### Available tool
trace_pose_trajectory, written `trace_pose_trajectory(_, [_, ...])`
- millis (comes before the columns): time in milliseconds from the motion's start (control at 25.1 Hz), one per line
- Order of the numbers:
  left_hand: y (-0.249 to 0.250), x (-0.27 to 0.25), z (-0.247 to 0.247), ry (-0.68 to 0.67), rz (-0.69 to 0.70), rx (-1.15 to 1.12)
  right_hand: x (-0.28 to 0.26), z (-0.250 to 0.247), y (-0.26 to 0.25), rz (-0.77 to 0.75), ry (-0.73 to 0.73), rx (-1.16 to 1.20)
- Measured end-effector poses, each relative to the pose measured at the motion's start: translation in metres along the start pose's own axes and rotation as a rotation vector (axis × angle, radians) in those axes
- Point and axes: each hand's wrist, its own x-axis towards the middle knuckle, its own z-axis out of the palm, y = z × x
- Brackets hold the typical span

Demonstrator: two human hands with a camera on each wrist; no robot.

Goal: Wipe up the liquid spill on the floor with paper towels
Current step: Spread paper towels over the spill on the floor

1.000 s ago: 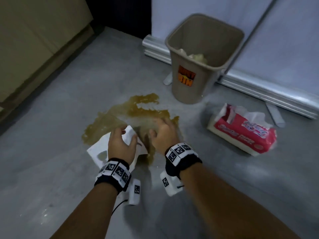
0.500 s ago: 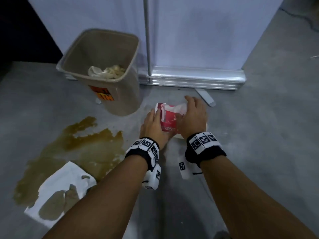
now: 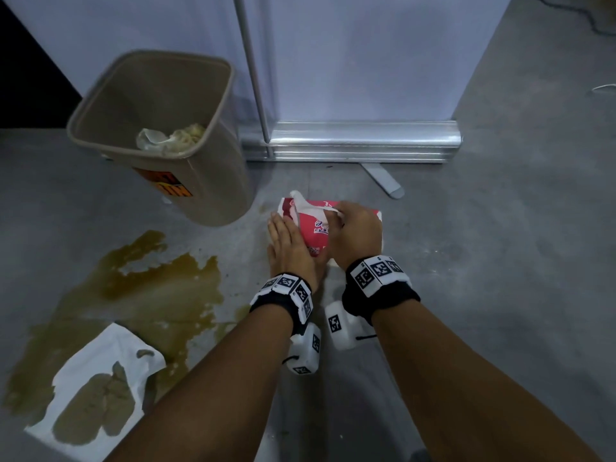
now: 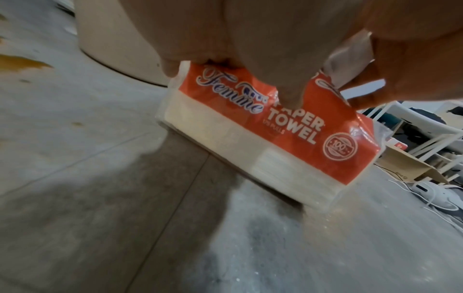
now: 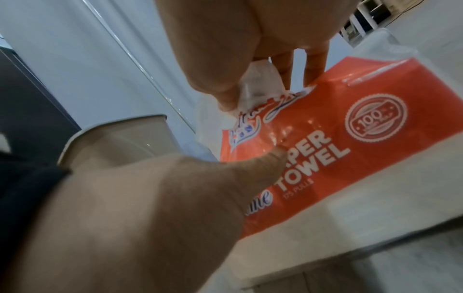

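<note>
A red and white pack of paper towels [image 3: 315,231] [image 4: 263,138] [image 5: 325,158] lies on the grey floor beside the bin. My left hand [image 3: 288,243] lies flat on the pack's left end with straight fingers, holding it down. My right hand [image 3: 353,228] pinches a white towel sheet [image 3: 308,208] [image 5: 258,89] sticking out of the pack's top. A yellow-brown spill [image 3: 143,295] spreads over the floor to the left. One soaked white towel [image 3: 96,395] lies flat on the spill's near edge.
A beige bin [image 3: 160,135] with used towels inside stands left of the pack. Behind it rise a white panel and its metal base rail [image 3: 360,141]. Bare grey floor extends to the right. In the left wrist view, cardboard and cables [image 4: 426,178] lie further off.
Both hands left the towel on the spill and moved right to the pack. The left hand now lies flat on it and the right hand has pinched a sheet at its opening.
</note>
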Motion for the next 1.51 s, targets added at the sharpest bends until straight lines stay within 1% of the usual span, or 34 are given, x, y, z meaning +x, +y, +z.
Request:
trace_pose_trajectory(199, [0.002, -0.002, 0.004, 0.029, -0.038, -0.043, 0.015, -0.025, -0.021, -0.023, 0.133, 0.127])
trace_pose_trajectory(319, [0.004, -0.001, 0.002, 0.013, -0.036, -0.023, 0.026, -0.042, -0.041, -0.107, 0.176, 0.213])
trace_pose_trajectory(438, [0.004, 0.005, -0.004, -0.051, -0.027, 0.02, 0.03, -0.059, -0.071, -0.203, 0.226, 0.303])
trace_pose_trajectory(518, [0.005, 0.007, -0.013, -0.103, -0.035, 0.01, 0.027, -0.072, -0.093, -0.277, 0.223, 0.383])
trace_pose_trajectory(558, [0.004, 0.005, -0.022, -0.097, -0.02, -0.065, 0.025, -0.076, -0.105, -0.304, 0.197, 0.417])
trace_pose_trajectory(598, [0.002, 0.0, -0.033, -0.056, 0.0, -0.198, 0.023, -0.078, -0.115, -0.308, 0.154, 0.444])
trace_pose_trajectory(638, [-0.003, -0.01, -0.046, 0.008, 0.013, -0.393, 0.021, -0.078, -0.123, -0.29, 0.096, 0.47])
trace_pose_trajectory(677, [-0.01, -0.021, -0.06, 0.072, 0.019, -0.645, 0.019, -0.076, -0.131, -0.265, 0.035, 0.496])
trace_pose_trajectory(717, [-0.02, -0.034, -0.074, 0.098, 0.029, -0.914, 0.017, -0.072, -0.137, -0.238, -0.018, 0.524])
trace_pose_trajectory(757, [-0.033, -0.047, -0.087, 0.09, 0.037, -1.144, 0.014, -0.066, -0.144, -0.213, -0.069, 0.546])
trace_pose_trajectory(797, [-0.045, -0.059, -0.099, 0.054, 0.017, -1.317, 0.011, -0.058, -0.151, -0.182, -0.115, 0.553])
trace_pose_trajectory(837, [-0.054, -0.07, -0.108, 0.011, -0.028, -1.449, 0.007, -0.049, -0.154, -0.139, -0.16, 0.548])
trace_pose_trajectory(877, [-0.069, -0.079, -0.117, -0.001, -0.094, -1.533, 0.002, -0.036, -0.16, -0.089, -0.224, 0.544])
trace_pose_trajectory(916, [-0.085, -0.086, -0.123, 0.018, -0.173, -1.587, -0.005, -0.022, -0.165, -0.035, -0.3, 0.553])
trace_pose_trajectory(956, [-0.101, -0.093, -0.129, 0.075, -0.256, -1.611, -0.012, -0.007, -0.17, 0.013, -0.38, 0.565])
trace_pose_trajectory(996, [-0.121, -0.099, -0.133, 0.172, -0.334, -1.596, -0.019, 0.008, -0.174, 0.033, -0.452, 0.547])
trace_pose_trajectory(1036, [-0.141, -0.105, -0.137, 0.281, -0.393, -1.543, -0.024, 0.023, -0.176, 0.023, -0.508, 0.471])
trace_pose_trajectory(1076, [-0.161, -0.112, -0.141, 0.374, -0.454, -1.419, -0.031, 0.036, -0.176, -0.012, -0.554, 0.365])
trace_pose_trajectory(1116, [-0.179, -0.119, -0.146, 0.436, -0.511, -1.261, -0.038, 0.05, -0.175, -0.061, -0.586, 0.255])
trace_pose_trajectory(1156, [-0.193, -0.126, -0.151, 0.46, -0.556, -1.115, -0.044, 0.064, -0.172, -0.1, -0.609, 0.161])
trace_pose_trajectory(1195, [-0.202, -0.132, -0.152, 0.456, -0.595, -1.014, -0.05, 0.075, -0.168, -0.115, -0.633, 0.094])
trace_pose_trajectory(1235, [-0.212, -0.137, -0.151, 0.444, -0.623, -0.971, -0.057, 0.088, -0.166, -0.115, -0.666, 0.037])
trace_pose_trajectory(1355, [-0.235, -0.14, -0.137, 0.38, -0.648, -0.909, -0.069, 0.122, -0.16, -0.08, -0.742, -0.179])
trace_pose_trajectory(1434, [-0.249, -0.133, -0.123, 0.349, -0.679, -0.854, -0.068, 0.136, -0.155, -0.075, -0.763, -0.308])
trace_pose_trajectory(1514, [-0.257, -0.126, -0.116, 0.302, -0.713, -0.816, -0.067, 0.143, -0.151, -0.064, -0.804, -0.356])
